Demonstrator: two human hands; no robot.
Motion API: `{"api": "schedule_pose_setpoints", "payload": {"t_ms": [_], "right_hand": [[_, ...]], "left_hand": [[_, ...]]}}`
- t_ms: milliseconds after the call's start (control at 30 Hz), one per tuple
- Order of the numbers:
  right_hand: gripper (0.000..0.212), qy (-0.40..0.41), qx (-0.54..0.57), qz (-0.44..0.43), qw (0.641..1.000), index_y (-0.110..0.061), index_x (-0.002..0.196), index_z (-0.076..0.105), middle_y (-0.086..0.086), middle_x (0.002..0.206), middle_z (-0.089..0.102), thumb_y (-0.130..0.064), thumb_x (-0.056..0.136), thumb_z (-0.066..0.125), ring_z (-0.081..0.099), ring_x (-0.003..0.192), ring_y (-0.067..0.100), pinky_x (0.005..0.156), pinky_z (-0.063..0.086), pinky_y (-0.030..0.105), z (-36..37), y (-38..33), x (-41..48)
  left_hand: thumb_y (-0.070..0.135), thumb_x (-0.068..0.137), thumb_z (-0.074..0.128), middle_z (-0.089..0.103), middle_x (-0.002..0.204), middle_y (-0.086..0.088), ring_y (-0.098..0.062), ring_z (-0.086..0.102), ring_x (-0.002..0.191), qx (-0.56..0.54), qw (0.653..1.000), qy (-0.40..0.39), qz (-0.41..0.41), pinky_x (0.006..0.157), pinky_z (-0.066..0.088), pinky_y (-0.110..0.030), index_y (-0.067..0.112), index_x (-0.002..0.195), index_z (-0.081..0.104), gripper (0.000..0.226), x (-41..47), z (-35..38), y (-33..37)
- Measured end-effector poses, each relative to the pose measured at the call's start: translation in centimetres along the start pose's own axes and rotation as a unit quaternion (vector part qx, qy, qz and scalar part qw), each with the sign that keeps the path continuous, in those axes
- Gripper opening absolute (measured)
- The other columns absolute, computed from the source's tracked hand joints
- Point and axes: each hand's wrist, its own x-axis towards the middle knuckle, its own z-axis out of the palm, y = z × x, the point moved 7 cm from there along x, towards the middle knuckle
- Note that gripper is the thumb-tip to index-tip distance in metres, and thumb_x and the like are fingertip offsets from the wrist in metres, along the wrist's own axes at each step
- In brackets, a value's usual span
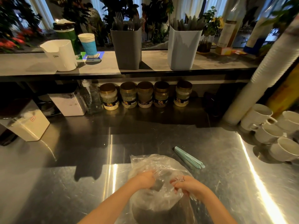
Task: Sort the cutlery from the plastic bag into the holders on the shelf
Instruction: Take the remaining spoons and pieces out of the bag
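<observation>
Stainless-steel counter [64, 183] beneath a grey shelf [97, 65] carrying a dark grey square holder [127, 49] of forks and a pale blue square holder [182, 49]. The crumpled clear plastic bag [153, 162] lies on the counter. The left hand [145, 179] clenches a grey utensil handle inside; the right hand [188, 185] pinches the film, apparently to hold the mouth open. Mint-green cutlery pieces [188, 157] lie just beside the bag.

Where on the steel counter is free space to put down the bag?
Bare steel counter lies left of the plastic bag, up to the white box. Another strip runs between the bag and the spice jars. The right is crowded: pale green clips, white cups.
</observation>
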Motion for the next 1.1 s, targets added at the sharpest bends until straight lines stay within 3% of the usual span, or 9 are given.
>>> {"api": "schedule_pose_setpoints", "payload": {"t_ms": [167, 267, 400, 533, 633, 700, 833, 967, 1100], "right_hand": [[0.015, 0.01, 0.156, 0.0, 0.988, -0.006, 0.091, 0.063, 0.001, 0.063, 0.06, -0.02, 0.088, 0.067, 0.037, 0.044, 0.006, 0.041, 0.031, 0.017, -0.2, -0.8, 0.5], [0.012, 0.021, 0.254, -0.019, 0.967, -0.004, 0.093, 0.064, 0.001, 0.063, 0.056, -0.015, 0.091, 0.06, 0.034, 0.04, 0.004, 0.038, 0.03, 0.015, -0.8, -1.6, 0.5], [0.016, 0.075, 0.336, -0.054, 0.937, -0.002, 0.101, 0.061, 0.002, 0.066, 0.058, -0.015, 0.093, 0.057, 0.033, 0.036, 0.003, 0.035, 0.03, 0.015, -2.4, -2.3, 0.5], [0.017, 0.053, 0.371, -0.071, 0.924, -0.004, 0.094, 0.058, 0.001, 0.06, 0.054, -0.02, 0.095, 0.052, 0.032, 0.035, 0.002, 0.034, 0.028, 0.014, -2.3, -3.4, 0.1], [0.018, 0.012, 0.346, -0.069, 0.936, -0.006, 0.092, 0.057, 0.001, 0.061, 0.053, -0.022, 0.096, 0.051, 0.032, 0.036, 0.002, 0.036, 0.028, 0.013, -1.4, -4.9, -0.8], [0.019, -0.005, 0.314, -0.065, 0.947, -0.008, 0.087, 0.057, 0.001, 0.061, 0.053, -0.024, 0.096, 0.052, 0.032, 0.037, 0.002, 0.037, 0.026, 0.013, -0.8, -5.9, -1.3], [0.026, -0.039, 0.343, -0.038, 0.938, -0.008, 0.083, 0.056, -0.002, 0.053, 0.048, -0.03, 0.097, 0.05, 0.029, 0.033, 0.001, 0.034, 0.024, 0.011, -0.6, -7.6, -2.3], [0.043, -0.091, 0.386, 0.004, 0.918, -0.003, 0.076, 0.056, 0.001, 0.049, 0.049, -0.044, 0.087, 0.052, 0.031, 0.03, 0.003, 0.03, 0.028, 0.01, -0.5, -8.1, -3.4], [0.057, -0.13, 0.357, 0.015, 0.925, 0.0, 0.085, 0.058, 0.007, 0.06, 0.055, -0.054, 0.089, 0.039, 0.034, 0.031, 0.003, 0.032, 0.032, 0.01, 0.0, -7.7, -3.9]], "left_hand": [[0.017, 0.097, 0.044, 0.055, 0.132, -0.003, -0.022, 0.05, 0.12, 0.01, 0.994, 0.035, 0.1, 0.098, 0.039, -0.029, 0.017, 0.131, 0.052, 0.035, -0.9, -2.9, 1.7], [0.017, 0.097, 0.044, 0.056, 0.129, -0.002, -0.024, 0.052, 0.116, 0.065, 0.988, 0.023, 0.138, 0.094, 0.043, -0.034, 0.023, 0.129, 0.048, 0.033, -1.1, -3.9, 2.0], [0.015, 0.1, 0.04, 0.054, 0.13, 0.004, -0.018, 0.052, 0.116, 0.055, 0.982, 0.072, 0.166, 0.084, 0.038, -0.021, 0.023, 0.132, 0.043, 0.033, -1.9, -5.6, 2.9], [0.021, 0.101, 0.041, 0.059, 0.124, 0.003, -0.015, 0.056, 0.112, -0.008, 0.975, 0.105, 0.195, 0.091, 0.046, -0.025, 0.022, 0.122, 0.049, 0.023, -2.9, -6.7, 4.2], [0.015, 0.099, 0.046, 0.052, 0.134, 0.003, -0.009, 0.049, 0.123, -0.113, 0.968, 0.08, 0.207, 0.095, 0.039, -0.014, 0.017, 0.124, 0.048, 0.025, -3.3, -7.2, 5.2], [0.013, 0.099, 0.044, 0.049, 0.138, 0.001, -0.011, 0.045, 0.129, -0.157, 0.962, 0.07, 0.211, 0.1, 0.037, -0.018, 0.013, 0.122, 0.047, 0.023, -3.5, -7.8, 5.7], [0.018, 0.098, 0.046, 0.061, 0.108, 0.007, -0.012, 0.057, 0.1, -0.037, 0.969, 0.107, 0.222, 0.086, 0.047, -0.027, 0.021, 0.114, 0.052, 0.017, -3.8, -9.3, 6.1], [0.01, 0.094, 0.045, 0.05, 0.078, 0.011, -0.014, 0.049, 0.077, 0.103, 0.943, 0.169, 0.268, 0.066, 0.034, -0.025, 0.019, 0.094, 0.054, 0.013, -5.2, -10.8, 7.7], [0.007, 0.093, 0.045, 0.057, 0.083, 0.004, -0.017, 0.048, 0.074, 0.195, 0.924, 0.195, 0.263, 0.066, 0.029, -0.024, 0.021, 0.086, 0.046, 0.016, -5.5, -11.2, 8.4]]}}
